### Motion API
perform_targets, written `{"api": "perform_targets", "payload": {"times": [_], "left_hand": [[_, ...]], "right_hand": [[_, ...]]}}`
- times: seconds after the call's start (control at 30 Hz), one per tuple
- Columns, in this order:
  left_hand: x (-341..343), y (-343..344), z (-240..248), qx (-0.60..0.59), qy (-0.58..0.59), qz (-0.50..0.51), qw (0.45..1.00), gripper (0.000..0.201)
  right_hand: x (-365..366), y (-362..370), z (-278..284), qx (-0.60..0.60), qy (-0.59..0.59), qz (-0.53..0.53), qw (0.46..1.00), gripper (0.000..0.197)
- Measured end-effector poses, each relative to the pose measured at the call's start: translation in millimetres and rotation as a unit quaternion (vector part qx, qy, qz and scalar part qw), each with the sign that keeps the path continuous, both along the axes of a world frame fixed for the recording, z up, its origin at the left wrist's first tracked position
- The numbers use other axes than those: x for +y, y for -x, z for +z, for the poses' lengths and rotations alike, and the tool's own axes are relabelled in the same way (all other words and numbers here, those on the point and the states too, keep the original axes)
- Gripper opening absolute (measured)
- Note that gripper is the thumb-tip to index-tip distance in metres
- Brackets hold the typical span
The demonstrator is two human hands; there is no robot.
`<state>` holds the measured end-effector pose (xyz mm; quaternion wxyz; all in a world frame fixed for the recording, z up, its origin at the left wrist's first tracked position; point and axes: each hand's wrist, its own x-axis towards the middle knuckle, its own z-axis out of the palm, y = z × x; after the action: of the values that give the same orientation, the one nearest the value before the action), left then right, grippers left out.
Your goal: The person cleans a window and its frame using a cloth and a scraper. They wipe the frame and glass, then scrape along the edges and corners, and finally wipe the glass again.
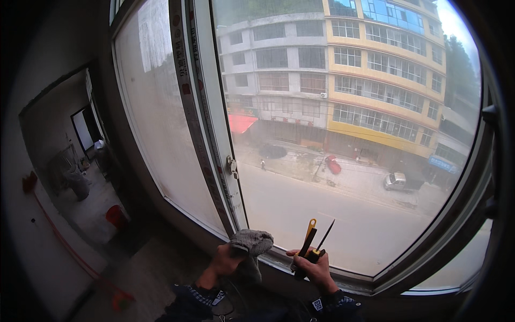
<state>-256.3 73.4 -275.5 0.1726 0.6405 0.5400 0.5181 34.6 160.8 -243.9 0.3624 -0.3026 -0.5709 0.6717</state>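
Observation:
My left hand (222, 262) is closed around a bunched grey cloth (254, 241), which hangs down in front of the window's lower frame. A thin pale edge shows between the fingers and the cloth; I cannot make out what it belongs to. Several slim tools stick up from my right hand (318, 271), closed around them near the sill. One is a screwdriver (326, 234) with a dark shaft and a yellow-and-black handle. Beside it stands a black strip-like tool (306, 242) and a yellow tool end with a hole (311, 225). Their lower parts are hidden by my fingers.
A large sliding window (332, 214) fills the view ahead, with a latch (232, 165) on its upright frame. Street and buildings lie beyond the dusty glass. At left, a red bucket (115, 216) stands by an opening, and a long-handled red broom (64, 241) leans on the wall.

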Motion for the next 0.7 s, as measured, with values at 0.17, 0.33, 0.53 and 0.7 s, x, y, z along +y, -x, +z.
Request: {"api": "perform_targets", "payload": {"times": [0.17,0.33,0.53,0.7], "left_hand": [[23.7,16.4,104.9,-0.169,-0.161,0.065,0.970,0.037],[39.1,41.4,284.0,-0.139,-0.338,0.074,0.928,0.041],[72.6,77.2,482.8,0.225,-0.359,0.394,0.816,0.051],[118.5,90.9,481.1,0.533,-0.388,0.428,0.618,0.073]], "right_hand": [[5.7,-16.7,-1.9,-0.005,-0.043,0.008,0.999,0.019],[6.0,-19.7,-2.1,0.007,-0.035,0.021,0.999,0.018],[6.9,-15.3,-7.7,0.031,-0.044,0.020,0.998,0.017],[12.7,-20.2,-5.4,-0.024,-0.069,0.038,0.997,0.017]]}}
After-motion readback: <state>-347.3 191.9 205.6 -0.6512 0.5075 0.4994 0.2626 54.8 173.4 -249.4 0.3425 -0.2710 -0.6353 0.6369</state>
